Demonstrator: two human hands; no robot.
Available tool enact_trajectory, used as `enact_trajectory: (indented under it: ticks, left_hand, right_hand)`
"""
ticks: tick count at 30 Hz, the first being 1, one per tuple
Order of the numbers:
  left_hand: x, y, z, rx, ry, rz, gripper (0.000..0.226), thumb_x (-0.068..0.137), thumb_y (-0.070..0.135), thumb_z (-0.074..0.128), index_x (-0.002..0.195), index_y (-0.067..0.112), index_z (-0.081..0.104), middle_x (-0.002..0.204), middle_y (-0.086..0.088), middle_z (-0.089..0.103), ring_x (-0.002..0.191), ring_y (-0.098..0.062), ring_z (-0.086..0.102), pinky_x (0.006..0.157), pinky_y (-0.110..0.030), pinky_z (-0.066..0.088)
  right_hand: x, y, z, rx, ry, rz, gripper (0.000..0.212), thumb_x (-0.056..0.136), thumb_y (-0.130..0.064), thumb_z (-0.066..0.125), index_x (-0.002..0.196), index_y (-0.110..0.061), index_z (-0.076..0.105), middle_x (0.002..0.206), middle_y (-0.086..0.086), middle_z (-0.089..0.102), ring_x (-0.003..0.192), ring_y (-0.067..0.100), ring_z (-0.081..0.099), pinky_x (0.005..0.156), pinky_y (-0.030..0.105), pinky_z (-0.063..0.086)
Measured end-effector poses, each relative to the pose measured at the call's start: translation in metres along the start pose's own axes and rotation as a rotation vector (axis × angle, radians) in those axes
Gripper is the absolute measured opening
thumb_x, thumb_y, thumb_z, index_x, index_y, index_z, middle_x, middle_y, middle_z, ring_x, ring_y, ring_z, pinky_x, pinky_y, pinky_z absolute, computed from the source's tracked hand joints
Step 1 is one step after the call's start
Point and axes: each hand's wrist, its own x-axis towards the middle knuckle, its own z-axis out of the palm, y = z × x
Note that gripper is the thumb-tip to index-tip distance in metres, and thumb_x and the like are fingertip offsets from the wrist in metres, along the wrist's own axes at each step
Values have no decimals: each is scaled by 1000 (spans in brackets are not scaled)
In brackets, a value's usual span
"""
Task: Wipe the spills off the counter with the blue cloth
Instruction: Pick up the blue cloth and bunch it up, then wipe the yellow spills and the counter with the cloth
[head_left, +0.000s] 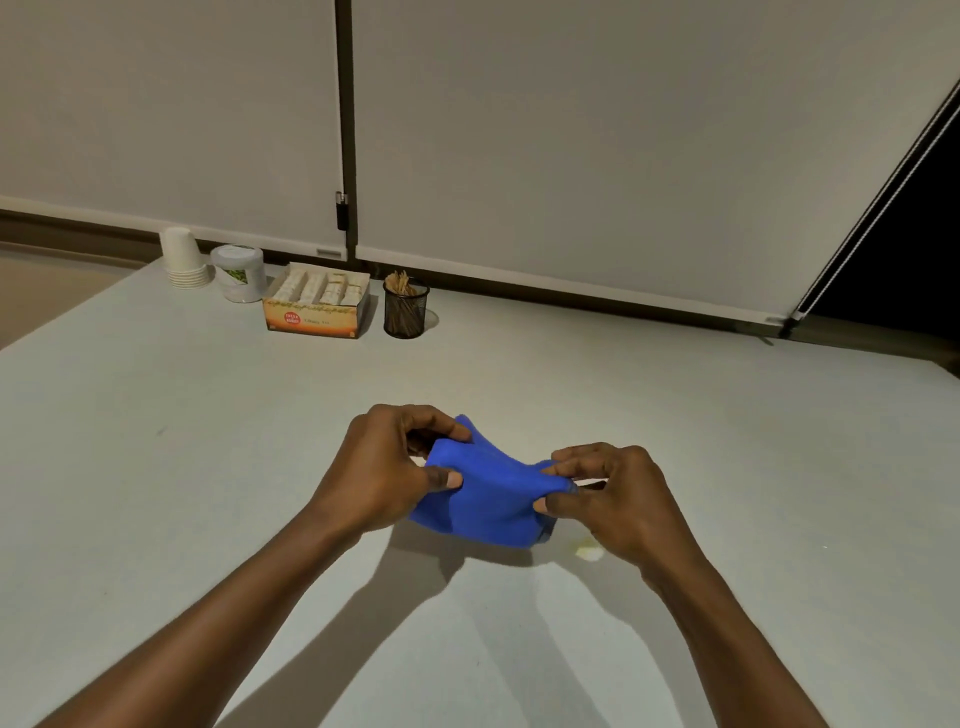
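Both hands are raised just above the pale tabletop (156, 467) and grip one item between them, the blue cloth (491, 493). The left hand (384, 467) pinches the cloth's left edge, thumb on the near side and fingers curled over the far side. The right hand (613, 499) pinches the right edge in the same manner, thumb and forefinger closed on the fabric, the other fingers bent above it. The cloth spans the gap between the hands, bunched and sagging in the middle, its lower fold hanging close to the surface; whether it touches the tabletop cannot be told. A small yellowish spill (587, 550) lies on the tabletop just below the right hand, beside the cloth's lower right corner. Well beyond the hands, toward the far left against the wall, stand four items in a row: a stack of white paper cups (183, 257), a white lidded jar (239, 273), an open carton of sachets (318, 299) and a black mesh holder (406, 309) filled with wooden sticks. Shadows of both forearms fall on the tabletop on the near side of the hands.
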Motion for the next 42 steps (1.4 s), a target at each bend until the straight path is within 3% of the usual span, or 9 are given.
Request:
enact_trajectory:
  ticks: [3, 8, 15, 21, 25, 30, 35, 37, 42]
  left_hand:
    - [-6, 0, 8, 131, 88, 80, 28, 79, 18, 93, 101, 32, 84, 95, 13, 72, 91, -7, 65, 80, -20, 49]
    - [-12, 2, 19, 264, 64, 129, 16, 86, 29, 87, 101, 31, 81, 120, 12, 62, 116, -8, 53, 91, -27, 43]
    - [-23, 5, 35, 104, -51, 114, 6, 93, 24, 81, 93, 29, 77, 94, 16, 79, 97, 3, 68, 72, -10, 46]
    - [-37, 8, 47, 52, -115, 199, 13, 89, 20, 85, 97, 29, 78, 95, 17, 79, 96, -2, 72, 82, -12, 53]
    - [-52, -5, 58, 135, -29, 195, 35, 88, 34, 85, 121, 33, 75, 119, 19, 77, 113, 0, 70, 101, -26, 55]
    - [-94, -39, 69, 471, -106, 60, 81, 94, 67, 61, 160, 24, 43, 169, 2, 42, 153, -23, 43, 120, -32, 36]
    - [-130, -76, 78, 663, -63, 1, 117, 88, 87, 29, 165, 0, 27, 176, -18, 14, 164, -31, 12, 129, -43, 17]
    - [-136, -84, 78, 710, -85, -63, 126, 84, 94, 22, 167, -1, 17, 177, -18, 2, 166, -32, 1, 133, -44, 10]
    - [-141, -106, 75, 882, -139, -129, 127, 87, 95, 27, 150, -13, 48, 162, -34, 40, 151, -45, 40, 121, -47, 20]
  right_hand:
    - [-7, 6, -6, -33, 3, -3, 18, 67, -24, 93, 80, -29, 81, 108, -19, 72, 72, 3, 65, 68, 25, 48]
    - [-18, 17, -16, -67, 4, -70, 18, 71, -20, 90, 84, -29, 80, 109, -16, 71, 93, 7, 70, 85, 33, 59]
    - [-46, 20, -8, -117, -91, -212, 54, 69, -37, 89, 119, -36, 70, 116, -25, 71, 110, -5, 65, 93, 18, 54]
    - [-58, 24, 6, -242, -82, -264, 26, 83, -38, 76, 107, -37, 68, 98, -22, 74, 88, 5, 70, 77, 33, 59]
    - [-60, 38, -3, -382, 148, -157, 18, 83, -30, 70, 93, -35, 57, 80, -15, 72, 76, 11, 68, 65, 39, 56]
    - [-61, 67, -16, -590, 414, -70, 21, 85, -9, 68, 98, -18, 54, 65, -2, 60, 55, 23, 54, 50, 29, 39]
    - [-82, 102, 33, -709, 233, 70, 62, 85, 2, 64, 142, -20, 49, 121, 12, 70, 107, 36, 68, 78, 44, 56]
    - [-91, 112, 59, -843, 148, 40, 79, 70, 10, 73, 143, -17, 55, 137, 19, 64, 125, 43, 62, 92, 57, 58]
    - [-98, 117, 94, -942, 143, -165, 63, 76, 3, 41, 135, -6, 59, 130, 27, 67, 116, 55, 63, 91, 68, 50]
